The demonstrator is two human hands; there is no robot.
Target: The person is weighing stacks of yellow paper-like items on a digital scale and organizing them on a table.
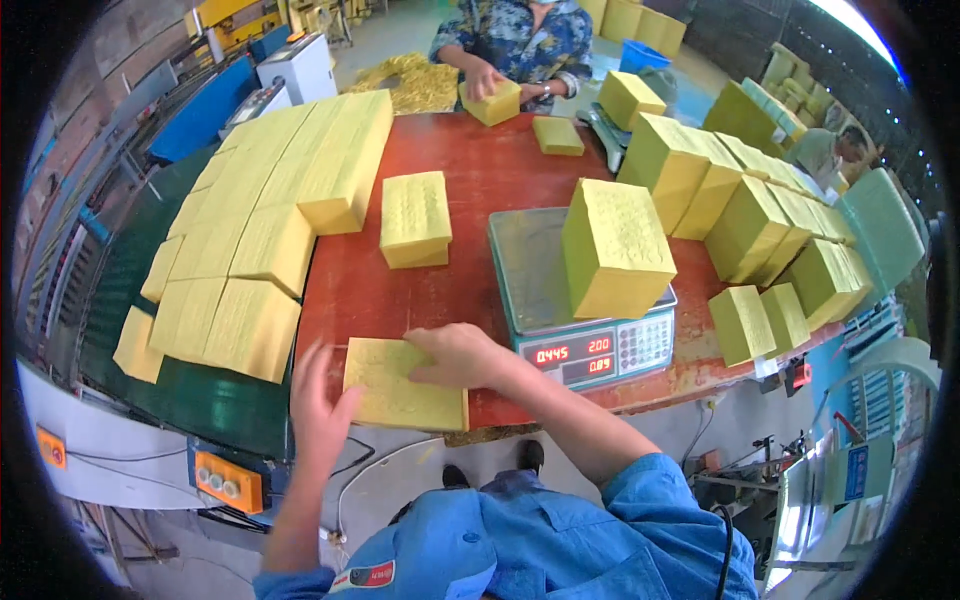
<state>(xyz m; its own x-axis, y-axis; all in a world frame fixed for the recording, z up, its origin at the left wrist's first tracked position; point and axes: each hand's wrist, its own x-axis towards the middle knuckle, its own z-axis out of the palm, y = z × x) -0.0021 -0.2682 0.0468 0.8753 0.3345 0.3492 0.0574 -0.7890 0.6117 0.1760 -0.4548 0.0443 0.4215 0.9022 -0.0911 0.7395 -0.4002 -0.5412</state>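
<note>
At the table's near edge lies a low stack of yellow paper sheets (405,400) with an embossed top. My right hand (455,355) rests on its top right part, fingers apart. My left hand (322,410) is at the stack's left side, fingers spread and thumb toward the edge, with nothing in its grip; whether it touches the paper I cannot tell. To the right, a digital scale (505,262) with a lit red display carries a tall block of yellow paper (618,245). Farther off, a shorter yellow paper pile (416,215) sits mid-table, its layers slightly offset.
Rows of yellow paper blocks (265,190) cover the green belt (110,370) at left. More yellow blocks (745,225) line the right side. Across the red table (470,160), a co-worker (530,45) handles a yellow block (492,102) near a second scale (605,135).
</note>
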